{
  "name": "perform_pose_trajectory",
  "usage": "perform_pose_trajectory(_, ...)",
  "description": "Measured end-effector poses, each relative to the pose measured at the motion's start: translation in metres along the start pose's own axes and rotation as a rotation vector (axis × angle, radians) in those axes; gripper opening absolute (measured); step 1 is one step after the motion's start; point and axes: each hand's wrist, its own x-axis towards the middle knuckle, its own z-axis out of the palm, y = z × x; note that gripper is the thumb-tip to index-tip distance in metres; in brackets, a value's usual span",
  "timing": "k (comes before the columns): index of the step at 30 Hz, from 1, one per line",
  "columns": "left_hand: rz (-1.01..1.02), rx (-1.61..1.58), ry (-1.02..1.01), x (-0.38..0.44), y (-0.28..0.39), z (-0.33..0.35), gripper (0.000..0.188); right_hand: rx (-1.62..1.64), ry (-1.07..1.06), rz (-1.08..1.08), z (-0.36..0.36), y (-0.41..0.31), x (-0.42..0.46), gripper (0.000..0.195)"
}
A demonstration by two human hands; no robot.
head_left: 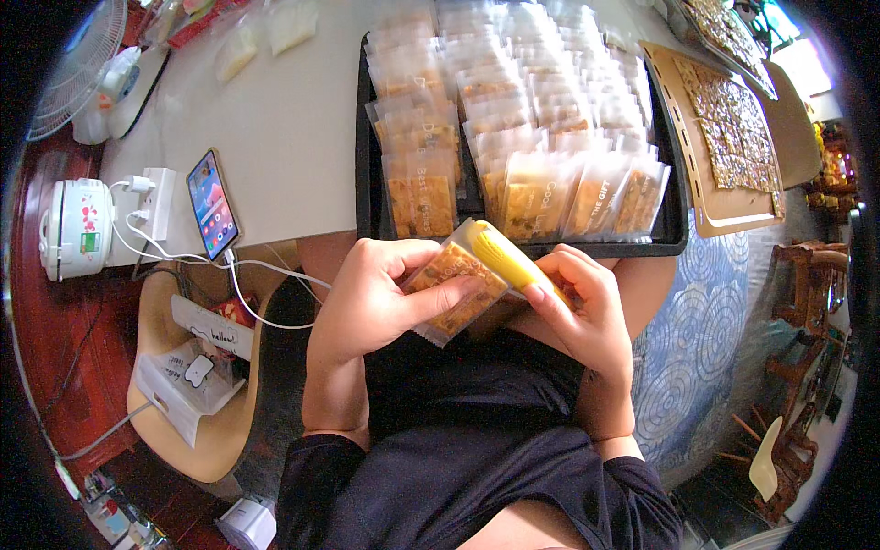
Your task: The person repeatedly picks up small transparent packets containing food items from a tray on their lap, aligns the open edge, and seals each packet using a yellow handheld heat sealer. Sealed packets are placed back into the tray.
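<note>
My left hand point(399, 295) holds a clear packet with a flat brown snack bar point(457, 285) inside, its thumb across the front. My right hand point(584, 302) grips a yellow handheld tool point(512, 261), possibly a small bag sealer, whose far end lies at the packet's upper edge. The tool's underside is hidden. Just beyond both hands, a black tray point(677, 237) holds rows of similar upright packets point(419, 199), some with printed greetings.
A phone point(212, 205) on a charging cable lies on the pale table point(289, 158), left. A power strip point(158, 203) and small white rice cooker point(79, 227) stand farther left. At right, a tan baking tray point(729, 223) holds a cut snack slab point(739, 137). A chair point(206, 460) holds plastic bags.
</note>
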Motion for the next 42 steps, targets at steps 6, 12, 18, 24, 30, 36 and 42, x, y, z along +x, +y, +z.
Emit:
perform_pose_trajectory(6,0.000,0.007,0.015,0.002,-0.002,0.002,0.021,-0.049,0.072,0.006,0.005,0.004,-0.001,0.021)
perform_pose_trajectory(12,0.135,0.044,0.067,0.002,-0.009,0.001,0.036,0.025,0.103,0.036,0.000,0.010,-0.002,0.023)
perform_pose_trajectory(18,0.542,0.861,0.493,0.004,-0.010,0.036,0.094,0.232,0.067,0.199,0.002,0.014,-0.002,0.027)
perform_pose_trajectory(24,0.494,0.888,0.580,0.007,-0.023,0.046,0.089,0.280,0.041,0.264,0.005,0.013,-0.005,0.025)
perform_pose_trajectory(30,0.450,0.417,0.285,0.006,-0.019,0.031,0.070,0.488,0.083,0.264,-0.004,0.014,-0.004,0.026)
perform_pose_trajectory(36,-0.061,-0.541,-0.266,-0.010,-0.011,0.006,0.049,0.418,0.029,0.117,-0.015,0.018,-0.007,0.030)
perform_pose_trajectory(42,-0.288,-0.578,-0.451,-0.009,0.001,-0.005,0.042,0.214,-0.137,-0.042,-0.016,0.018,0.001,0.033)
